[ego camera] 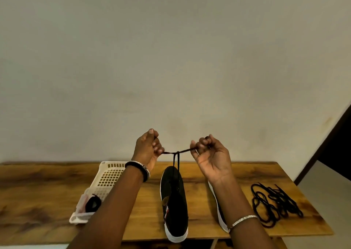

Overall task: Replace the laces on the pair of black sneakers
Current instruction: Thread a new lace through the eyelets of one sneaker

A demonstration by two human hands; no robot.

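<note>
Spanning the lower view under a plain wall: a wooden table [47,174], carrying everything else. Lying lengthwise at its middle, toe pointing toward the wall: a black sneaker [175,203] with a white sole. Sitting left of that sneaker, partly covered by a forearm: a cream plastic basket [108,176] with a slotted wall, holding a dark coiled bundle [93,203] beside some clear wrapping. Resting just right of that sneaker, mostly hidden behind the other forearm: the second sneaker [218,209], only its white sole edge and a dark strip showing. Sprawling further right of the sneaker, near the table's right end: a loose tangle of black laces [275,203]. Hovering above the sneaker's toe, raised in front of the wall: the left hand [147,149], fingers curled in and pinching one end of a black lace [177,152]; wearing bangles at the wrist. Hovering level with it on the other side: the right hand [210,155], palm facing the camera, fingertips pinching the other lace end; wearing a thin bracelet lower on the forearm. Stretching taut between both hands, crossing in a small knot, with two strands dropping down to the sneaker: that lace.
</note>
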